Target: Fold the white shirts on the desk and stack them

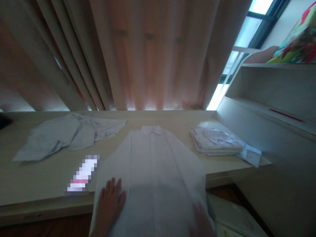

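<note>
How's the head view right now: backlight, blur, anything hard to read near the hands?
Head view: bright light leaks under the curtain and through the window, leaving the table dim; the shirt has a shadow across its lower part; left hand fairly sharp, flat on the shirt; right hand smeared by motion blur; edges bend from wide-angle distortion.

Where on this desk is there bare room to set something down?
Bare desk lies at the front left, between the crumpled shirt and the left hand, apart from a small blurred item. A narrow strip runs behind the spread shirt. The right side is crowded by the folded stack.
</note>
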Demonstrator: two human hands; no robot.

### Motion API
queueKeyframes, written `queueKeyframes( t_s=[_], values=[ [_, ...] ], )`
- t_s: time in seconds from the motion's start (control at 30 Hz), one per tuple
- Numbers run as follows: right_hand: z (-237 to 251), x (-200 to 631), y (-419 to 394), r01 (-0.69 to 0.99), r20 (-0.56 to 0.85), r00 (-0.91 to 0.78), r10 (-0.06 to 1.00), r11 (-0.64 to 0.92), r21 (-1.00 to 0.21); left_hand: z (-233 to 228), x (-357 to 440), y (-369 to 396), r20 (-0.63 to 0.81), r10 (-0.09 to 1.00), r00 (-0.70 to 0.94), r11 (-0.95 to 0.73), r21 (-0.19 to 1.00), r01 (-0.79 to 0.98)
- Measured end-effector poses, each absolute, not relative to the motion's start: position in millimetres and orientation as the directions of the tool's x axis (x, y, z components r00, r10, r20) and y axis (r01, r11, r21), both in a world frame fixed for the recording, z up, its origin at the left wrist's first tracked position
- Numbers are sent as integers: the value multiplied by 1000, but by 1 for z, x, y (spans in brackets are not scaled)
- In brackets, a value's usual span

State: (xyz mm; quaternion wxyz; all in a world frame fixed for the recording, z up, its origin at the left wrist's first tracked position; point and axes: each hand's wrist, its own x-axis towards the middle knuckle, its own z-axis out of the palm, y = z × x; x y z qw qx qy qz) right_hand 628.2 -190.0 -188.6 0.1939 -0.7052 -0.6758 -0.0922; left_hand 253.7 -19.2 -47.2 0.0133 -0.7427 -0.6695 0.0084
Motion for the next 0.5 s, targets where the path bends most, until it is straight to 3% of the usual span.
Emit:
queueKeyframes(
  t_s=[0.27,0.5],
  values=[
    [-164,622,-194,979,304,73,950,-11,-202,-63,245,-16,17,989,149,-147,-95,985],
    [-187,658,-219,909,268,227,936,-105,-403,-81,239,-13,30,989,147,-143,-100,985]
  ],
)
